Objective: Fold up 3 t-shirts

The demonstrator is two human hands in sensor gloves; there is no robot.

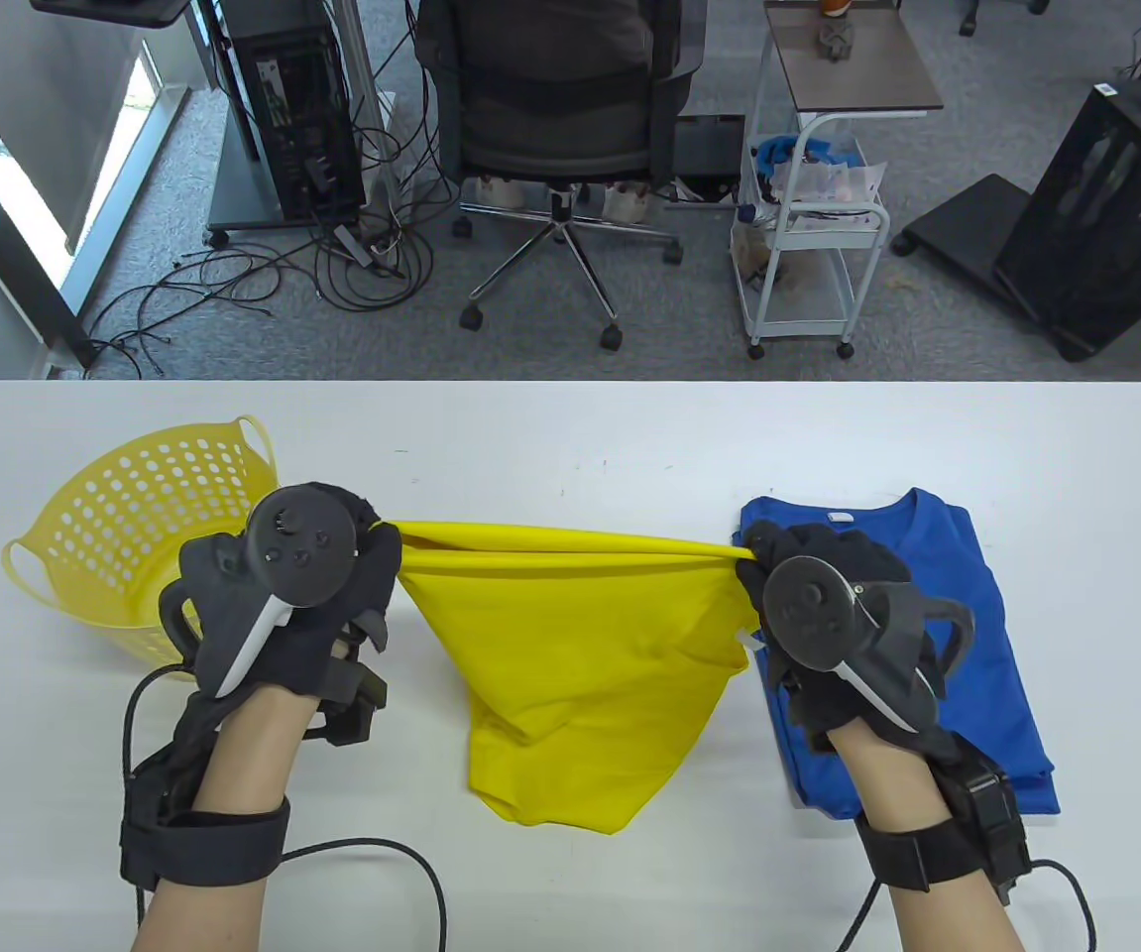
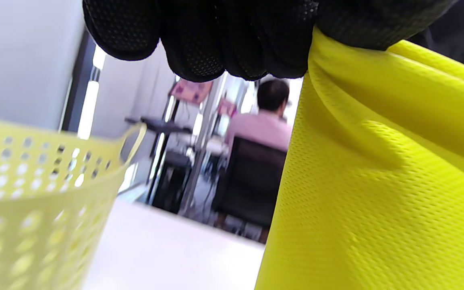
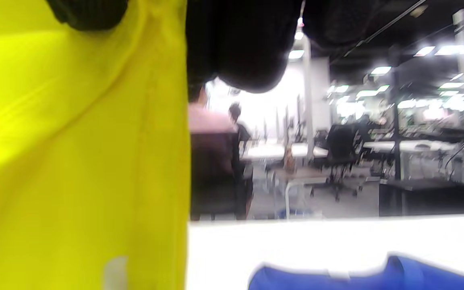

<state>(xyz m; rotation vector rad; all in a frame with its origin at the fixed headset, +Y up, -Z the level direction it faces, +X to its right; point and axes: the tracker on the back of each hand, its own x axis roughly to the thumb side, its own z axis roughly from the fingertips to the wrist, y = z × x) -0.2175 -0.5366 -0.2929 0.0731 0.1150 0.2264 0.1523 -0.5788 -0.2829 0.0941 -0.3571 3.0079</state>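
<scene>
A bright yellow t-shirt [image 1: 570,674] of fine mesh-like knit hangs stretched between two gloved hands above a white table [image 1: 629,446], its top edge pulled into a taut, bunched line and its body sagging in a loose, wrinkled pouch whose lowest folds appear to rest on the tabletop. The left hand [image 1: 283,595] clenches one end of that edge; in the left wrist view its black fingers [image 2: 199,40] curl tightly over the cloth. The right hand [image 1: 828,615] grips the other end in a closed fist, with yellow fabric filling the left side of the right wrist view. Under and beside the right hand lies a blue t-shirt [image 1: 967,615], folded flat into a neat rectangle, collar toward the far edge. Behind the left hand a pale yellow plastic basket [image 1: 124,526], perforated with round holes and with loop handles, lies tipped on its side.
</scene>
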